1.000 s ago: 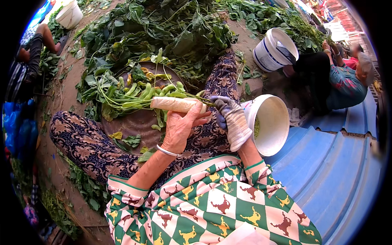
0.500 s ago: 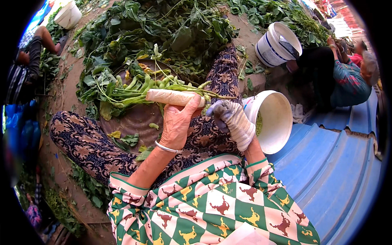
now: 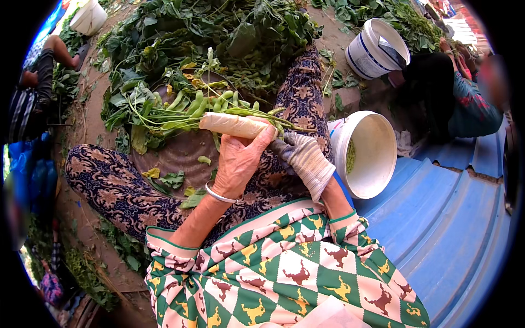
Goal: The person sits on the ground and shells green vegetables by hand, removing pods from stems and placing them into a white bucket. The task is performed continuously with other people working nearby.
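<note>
My left hand (image 3: 240, 158), bare with a white bangle, is closed around a bean plant (image 3: 188, 112) with green pods and long leaf stalks. A pale, tube-like wrap (image 3: 229, 124) lies along its index finger; whether worn or held cannot be told. My right hand (image 3: 303, 158), in a dirty whitish knit glove, is closed close beside the left thumb at the plant's stem end; what its fingers pinch is hidden. Under the plant lies a round brown tray (image 3: 178, 150) with loose leaves and a single pod (image 3: 204, 160).
A white bucket (image 3: 374, 156) with green pods inside lies tipped by my right knee. Beyond it stands another white bucket (image 3: 363, 57). A heap of bean plants (image 3: 208, 38) fills the far side. Blue corrugated sheeting (image 3: 432, 213) lies at right. Other people sit at both sides.
My right hand has moved down and slightly left, closer to my left thumb. The view has shifted a little. My left hand keeps its hold on the plant.
</note>
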{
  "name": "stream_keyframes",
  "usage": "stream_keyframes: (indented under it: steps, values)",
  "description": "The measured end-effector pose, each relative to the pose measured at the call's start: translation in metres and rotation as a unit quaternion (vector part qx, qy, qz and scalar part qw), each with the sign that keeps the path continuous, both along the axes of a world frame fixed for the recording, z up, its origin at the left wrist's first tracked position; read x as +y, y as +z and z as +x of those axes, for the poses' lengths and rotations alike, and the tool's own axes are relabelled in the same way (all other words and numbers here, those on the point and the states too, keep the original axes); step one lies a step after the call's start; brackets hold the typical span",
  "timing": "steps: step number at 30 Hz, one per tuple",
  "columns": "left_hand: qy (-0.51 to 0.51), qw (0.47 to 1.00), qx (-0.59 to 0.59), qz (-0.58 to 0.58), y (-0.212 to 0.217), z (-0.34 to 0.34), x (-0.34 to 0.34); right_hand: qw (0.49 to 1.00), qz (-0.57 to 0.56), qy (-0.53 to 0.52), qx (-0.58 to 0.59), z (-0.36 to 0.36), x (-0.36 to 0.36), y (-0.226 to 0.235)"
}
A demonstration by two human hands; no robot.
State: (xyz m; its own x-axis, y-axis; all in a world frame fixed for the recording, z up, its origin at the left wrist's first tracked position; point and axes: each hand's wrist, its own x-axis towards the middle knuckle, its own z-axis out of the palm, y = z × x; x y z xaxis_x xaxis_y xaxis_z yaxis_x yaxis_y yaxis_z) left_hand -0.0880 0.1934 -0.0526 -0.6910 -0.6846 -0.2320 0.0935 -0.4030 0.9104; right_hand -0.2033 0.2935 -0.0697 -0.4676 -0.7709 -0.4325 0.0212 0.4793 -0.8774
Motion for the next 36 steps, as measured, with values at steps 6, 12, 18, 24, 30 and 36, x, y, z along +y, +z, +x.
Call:
stream_keyframes:
  steps: [6, 12, 18, 24, 30, 36]
  values:
    - [-0.014, 0.998, -0.031, -0.061, 0.010, 0.006, 0.002, 0.971, 0.021, 0.052, 0.231, 0.001, 0.000, 0.001]
    - [-0.014, 0.998, -0.018, -0.057, 0.009, 0.005, 0.001, 0.962, 0.003, 0.060, 0.265, 0.000, 0.000, -0.008]
    - [-0.019, 0.962, -0.089, -0.257, 0.002, 0.006, 0.007, 0.937, -0.015, 0.079, 0.341, 0.006, -0.001, -0.006]
    - [-0.017, 0.957, -0.065, -0.283, -0.004, 0.003, 0.003, 0.954, -0.068, 0.036, 0.290, 0.008, 0.006, -0.023]
    - [-0.042, 0.976, -0.040, -0.209, 0.003, 0.003, -0.001, 0.979, -0.083, -0.074, -0.172, 0.009, 0.011, -0.002]
    - [-0.068, 0.992, 0.004, -0.102, 0.006, 0.008, -0.011, 0.897, -0.130, -0.021, -0.423, -0.003, 0.022, -0.003]
